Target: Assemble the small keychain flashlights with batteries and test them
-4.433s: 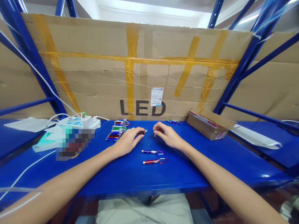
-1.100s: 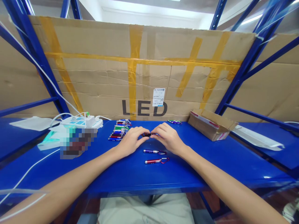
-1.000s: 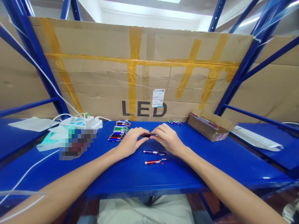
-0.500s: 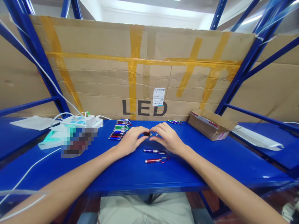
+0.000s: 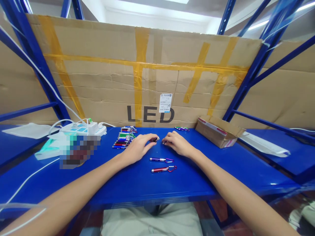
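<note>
Both my hands rest on the blue shelf top near its middle. My left hand pinches a small dark keychain flashlight body with a silver end. My right hand pinches a tiny part a short gap to its right; I cannot make out what it is. Just in front of my hands lie a purple keychain flashlight and a red keychain flashlight, each with a clip at the right end.
A row of several coloured flashlights lies left of my hands. A few more flashlights sit by the cardboard wall. An open cardboard box stands right. A white power strip with cables lies left.
A second ago my hands were joined over one flashlight; now they have drawn apart, each pinching a piece. The purple and red flashlights have not moved.
</note>
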Demonstrator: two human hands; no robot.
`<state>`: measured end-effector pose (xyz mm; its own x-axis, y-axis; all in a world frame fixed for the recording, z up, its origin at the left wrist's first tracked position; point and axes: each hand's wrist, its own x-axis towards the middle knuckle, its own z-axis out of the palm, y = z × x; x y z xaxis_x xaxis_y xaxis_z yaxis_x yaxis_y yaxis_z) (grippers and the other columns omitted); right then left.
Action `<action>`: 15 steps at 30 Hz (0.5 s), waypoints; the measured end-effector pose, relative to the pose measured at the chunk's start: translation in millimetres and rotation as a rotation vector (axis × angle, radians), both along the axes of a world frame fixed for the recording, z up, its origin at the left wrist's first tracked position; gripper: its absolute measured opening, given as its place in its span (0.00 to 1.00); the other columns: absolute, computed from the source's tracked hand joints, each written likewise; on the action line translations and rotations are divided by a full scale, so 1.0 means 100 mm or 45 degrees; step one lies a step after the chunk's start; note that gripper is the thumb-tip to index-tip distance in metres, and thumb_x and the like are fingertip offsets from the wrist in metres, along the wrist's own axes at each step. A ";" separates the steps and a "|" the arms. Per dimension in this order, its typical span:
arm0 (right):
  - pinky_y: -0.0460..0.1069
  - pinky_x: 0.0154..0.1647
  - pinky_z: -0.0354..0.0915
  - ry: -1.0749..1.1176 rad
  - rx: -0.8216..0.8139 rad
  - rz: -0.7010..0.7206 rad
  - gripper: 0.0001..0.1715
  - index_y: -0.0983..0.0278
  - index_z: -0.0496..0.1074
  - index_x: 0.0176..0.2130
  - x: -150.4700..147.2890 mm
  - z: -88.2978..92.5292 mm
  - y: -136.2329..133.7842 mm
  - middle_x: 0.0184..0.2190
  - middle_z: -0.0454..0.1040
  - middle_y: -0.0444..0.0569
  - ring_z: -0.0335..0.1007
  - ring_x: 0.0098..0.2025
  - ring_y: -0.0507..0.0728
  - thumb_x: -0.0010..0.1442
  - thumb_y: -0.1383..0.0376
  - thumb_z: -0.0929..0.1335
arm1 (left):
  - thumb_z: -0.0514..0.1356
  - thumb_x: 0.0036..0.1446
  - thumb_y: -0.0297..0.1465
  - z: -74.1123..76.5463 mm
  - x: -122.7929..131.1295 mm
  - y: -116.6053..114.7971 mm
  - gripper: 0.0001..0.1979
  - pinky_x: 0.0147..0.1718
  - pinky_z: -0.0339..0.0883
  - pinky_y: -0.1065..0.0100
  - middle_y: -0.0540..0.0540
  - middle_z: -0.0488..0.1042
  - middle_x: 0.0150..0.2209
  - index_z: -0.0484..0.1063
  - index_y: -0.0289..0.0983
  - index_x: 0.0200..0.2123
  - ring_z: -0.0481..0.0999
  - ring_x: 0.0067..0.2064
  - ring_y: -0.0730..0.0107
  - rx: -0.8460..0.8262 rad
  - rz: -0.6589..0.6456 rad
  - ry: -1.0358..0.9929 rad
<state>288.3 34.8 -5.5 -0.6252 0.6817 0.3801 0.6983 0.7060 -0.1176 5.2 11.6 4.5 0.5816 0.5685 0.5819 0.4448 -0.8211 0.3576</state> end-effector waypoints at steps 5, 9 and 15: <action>0.54 0.48 0.64 -0.056 0.003 -0.045 0.11 0.61 0.81 0.49 -0.08 -0.02 -0.02 0.42 0.79 0.54 0.70 0.45 0.61 0.76 0.69 0.67 | 0.57 0.76 0.37 0.00 0.02 0.01 0.18 0.61 0.74 0.56 0.44 0.84 0.55 0.72 0.43 0.65 0.83 0.56 0.57 0.009 -0.004 -0.018; 0.54 0.50 0.63 -0.068 -0.064 -0.074 0.08 0.63 0.78 0.45 -0.10 -0.02 -0.02 0.42 0.79 0.53 0.71 0.46 0.61 0.74 0.71 0.68 | 0.58 0.75 0.35 0.00 0.02 0.05 0.15 0.57 0.76 0.59 0.45 0.83 0.53 0.72 0.44 0.62 0.84 0.53 0.59 -0.042 -0.017 -0.089; 0.53 0.47 0.61 -0.043 -0.102 -0.089 0.04 0.62 0.74 0.43 -0.10 0.00 -0.02 0.44 0.79 0.52 0.70 0.45 0.60 0.73 0.71 0.70 | 0.60 0.74 0.35 -0.05 0.01 0.09 0.11 0.52 0.79 0.61 0.46 0.83 0.47 0.69 0.44 0.57 0.85 0.48 0.62 -0.134 -0.046 -0.107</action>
<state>278.7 32.4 -5.3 -0.5865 0.7514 0.3023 0.7501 0.6447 -0.1472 6.3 20.1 -0.2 0.5544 0.6089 0.5674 0.3808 -0.7918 0.4776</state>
